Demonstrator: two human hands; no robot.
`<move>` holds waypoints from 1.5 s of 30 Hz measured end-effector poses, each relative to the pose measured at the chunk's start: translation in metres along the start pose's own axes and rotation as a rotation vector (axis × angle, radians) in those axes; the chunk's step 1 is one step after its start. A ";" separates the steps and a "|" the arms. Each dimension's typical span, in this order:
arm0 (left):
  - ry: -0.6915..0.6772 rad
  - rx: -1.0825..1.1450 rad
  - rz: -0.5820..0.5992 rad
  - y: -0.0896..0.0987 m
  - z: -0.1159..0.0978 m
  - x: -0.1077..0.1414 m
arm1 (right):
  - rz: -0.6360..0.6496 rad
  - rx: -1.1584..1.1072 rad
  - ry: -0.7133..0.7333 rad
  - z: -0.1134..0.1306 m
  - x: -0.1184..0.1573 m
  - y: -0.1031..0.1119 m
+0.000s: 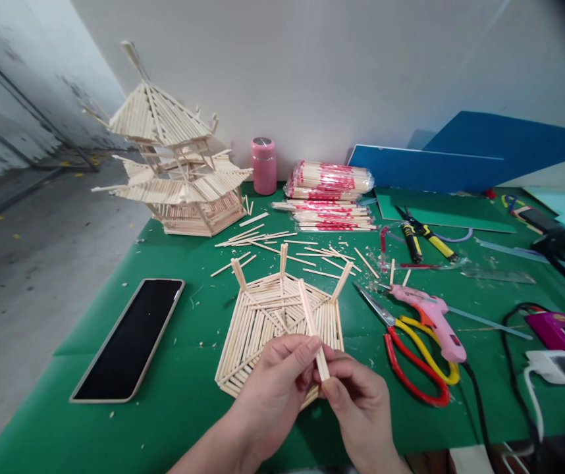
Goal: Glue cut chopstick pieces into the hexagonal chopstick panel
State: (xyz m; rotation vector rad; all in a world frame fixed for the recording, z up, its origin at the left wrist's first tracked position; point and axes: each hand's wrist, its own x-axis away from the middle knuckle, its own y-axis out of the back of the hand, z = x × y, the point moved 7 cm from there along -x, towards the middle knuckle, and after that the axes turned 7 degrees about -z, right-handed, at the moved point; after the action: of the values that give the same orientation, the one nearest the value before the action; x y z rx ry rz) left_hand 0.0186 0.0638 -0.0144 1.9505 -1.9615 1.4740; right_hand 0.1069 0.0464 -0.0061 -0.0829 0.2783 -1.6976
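Both hands hold one short bundle of wooden sticks (308, 309), tilted above the near part of a hexagonal stick base (250, 329). My left hand (277, 382) pinches the bundle around its lower middle. My right hand (359, 401) grips its lower end between thumb and fingers. Three stick posts stand up from the far corners of the base, among them a middle post (283, 260). The near edge of the base is partly hidden behind my hands.
Loose sticks (282, 240) lie behind the base. A stick pagoda (184, 178) stands at back left, a phone (128, 339) at left. Scissors (411, 349), a pink glue gun (433, 316) and pliers (423, 237) lie right. Wrapped sticks (329, 181) and a pink flask (263, 168) are behind.
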 end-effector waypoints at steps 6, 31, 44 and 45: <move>-0.022 -0.019 0.003 0.000 0.000 0.001 | 0.022 0.002 0.036 0.004 0.000 -0.001; -0.502 -1.042 0.035 -0.008 -0.034 0.004 | -0.022 0.207 -0.171 -0.008 -0.020 0.029; -0.309 -0.959 0.204 -0.004 0.002 0.001 | 0.088 0.221 -0.225 0.003 -0.043 0.014; -0.233 -0.899 0.191 0.000 0.006 -0.001 | 0.076 0.209 -0.235 0.001 -0.043 0.015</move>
State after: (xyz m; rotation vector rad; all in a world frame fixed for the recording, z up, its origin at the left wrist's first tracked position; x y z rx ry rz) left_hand 0.0220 0.0614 -0.0186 1.5646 -2.3387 0.2227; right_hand 0.1283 0.0871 -0.0041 -0.1141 -0.0711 -1.6144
